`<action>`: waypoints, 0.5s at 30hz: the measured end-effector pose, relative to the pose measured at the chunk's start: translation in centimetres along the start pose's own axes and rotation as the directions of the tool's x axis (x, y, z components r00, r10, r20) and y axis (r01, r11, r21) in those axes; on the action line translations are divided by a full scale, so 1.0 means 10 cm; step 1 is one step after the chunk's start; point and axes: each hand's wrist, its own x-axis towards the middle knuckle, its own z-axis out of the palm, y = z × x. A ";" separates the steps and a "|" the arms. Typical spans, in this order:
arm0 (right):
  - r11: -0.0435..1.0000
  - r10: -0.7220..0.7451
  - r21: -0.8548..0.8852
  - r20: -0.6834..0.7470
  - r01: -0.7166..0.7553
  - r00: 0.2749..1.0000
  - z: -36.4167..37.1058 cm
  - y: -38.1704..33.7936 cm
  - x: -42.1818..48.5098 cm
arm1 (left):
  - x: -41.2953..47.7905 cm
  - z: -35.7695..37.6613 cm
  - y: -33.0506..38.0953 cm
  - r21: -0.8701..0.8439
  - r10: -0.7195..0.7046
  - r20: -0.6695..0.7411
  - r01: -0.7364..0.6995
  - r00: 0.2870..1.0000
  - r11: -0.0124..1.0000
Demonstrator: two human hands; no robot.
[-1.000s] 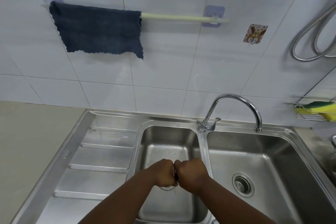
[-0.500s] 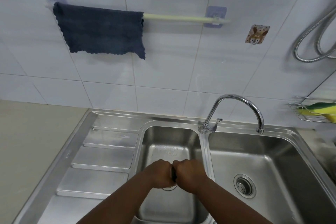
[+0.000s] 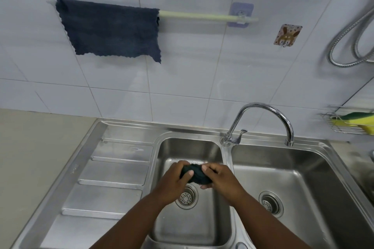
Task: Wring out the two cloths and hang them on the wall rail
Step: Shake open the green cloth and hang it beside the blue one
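Observation:
A dark blue cloth (image 3: 113, 30) hangs spread over the left half of the pale wall rail (image 3: 198, 16). A second dark cloth (image 3: 197, 174), bunched into a tight wad, is held over the small left basin (image 3: 168, 159) of the steel sink. My left hand (image 3: 176, 182) grips its left end and my right hand (image 3: 220, 178) grips its right end. Both hands hover above the basin's drain (image 3: 187, 198). Most of the wad is hidden inside my fingers.
A chrome faucet (image 3: 261, 121) arches over the divider towards the right basin (image 3: 315, 172). A ribbed draining board (image 3: 113, 174) lies left of the basins. A wire rack with a yellow-green sponge (image 3: 354, 122) and a shower hose (image 3: 352, 46) are on the right wall.
My fists were pressed together with the cloth almost fully hidden. Now the hands have parted slightly and the dark wad shows between them.

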 end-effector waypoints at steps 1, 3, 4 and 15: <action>1.000 0.004 -0.022 -0.027 -0.005 1.000 -0.01 0.00 0.01 | 0.00 -0.01 0.02 -0.047 -0.015 -0.016 0.014 1.000 0.999; 0.998 0.015 -0.062 -0.089 -0.020 0.996 -0.01 0.00 0.03 | 0.03 -0.02 -0.01 -0.160 -0.060 -0.020 0.056 0.998 0.986; 0.995 0.017 -0.091 -0.119 -0.028 0.993 0.00 0.00 0.04 | 0.04 -0.03 -0.02 -0.209 -0.090 -0.017 0.084 0.996 0.974; 0.996 -0.078 -0.007 -0.478 0.085 0.875 -0.24 -0.15 0.06 | 0.02 -0.21 -0.26 -0.193 -0.286 -0.148 0.256 0.947 0.947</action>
